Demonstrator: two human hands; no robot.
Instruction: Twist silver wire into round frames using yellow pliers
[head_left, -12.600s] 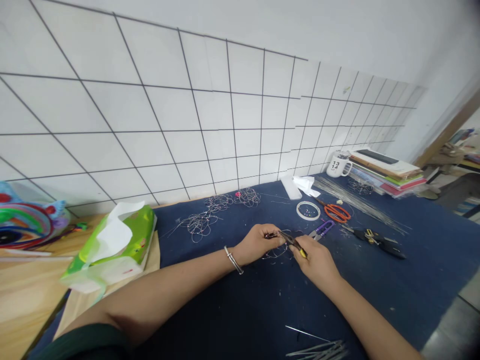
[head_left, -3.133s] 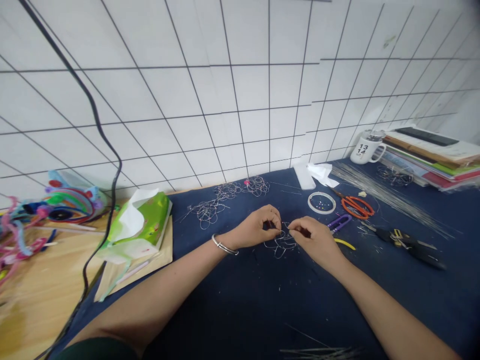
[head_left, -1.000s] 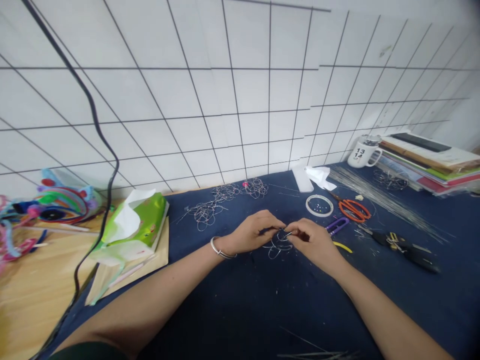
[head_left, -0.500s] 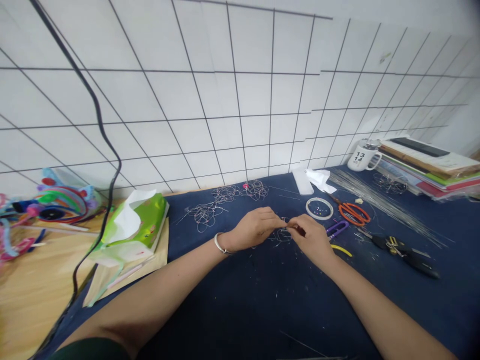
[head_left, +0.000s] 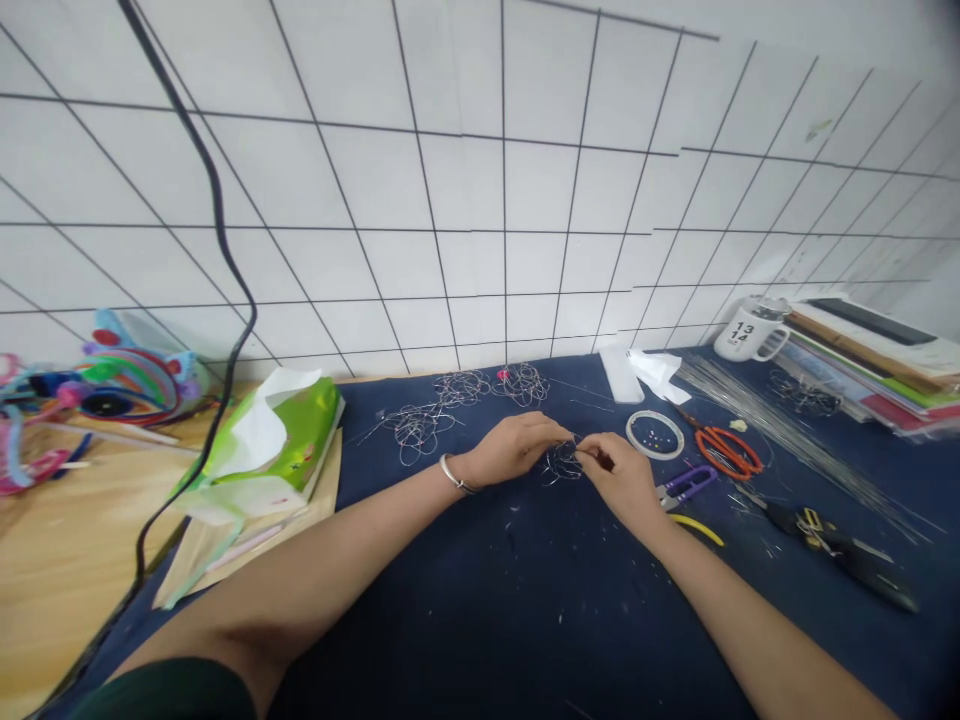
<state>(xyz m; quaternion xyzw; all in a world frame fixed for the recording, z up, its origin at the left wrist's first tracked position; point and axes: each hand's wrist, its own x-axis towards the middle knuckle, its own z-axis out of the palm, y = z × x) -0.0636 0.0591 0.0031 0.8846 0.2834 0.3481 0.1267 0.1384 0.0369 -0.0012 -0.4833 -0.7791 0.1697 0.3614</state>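
A small tangle of bent thin wire (head_left: 562,464) sits between my two hands over the dark blue cloth. My left hand (head_left: 519,446), with a silver bangle at the wrist, pinches the wire at its upper left side. From the right, my right hand (head_left: 619,474) has thumb and forefinger closed on the same wire. The fingertips of both hands are close together but apart. Just right of my right hand lie purple-handled snips (head_left: 688,485) and a yellow curved handle (head_left: 697,529). Looped wire pieces (head_left: 420,432) rest on the cloth beyond my left forearm.
A round white dish (head_left: 655,435) holds small beads. Orange-handled scissors (head_left: 729,452), black pliers (head_left: 832,545) and long straight wires (head_left: 795,435) lie to the right. A mug (head_left: 750,330) and stacked books (head_left: 877,350) stand behind. At left are a green tissue pack (head_left: 300,440) and a black cable (head_left: 217,200).
The view has shifted, so the tools and mug appear farther right and lower. My fingertips have parted slightly, showing more of the wire between them.
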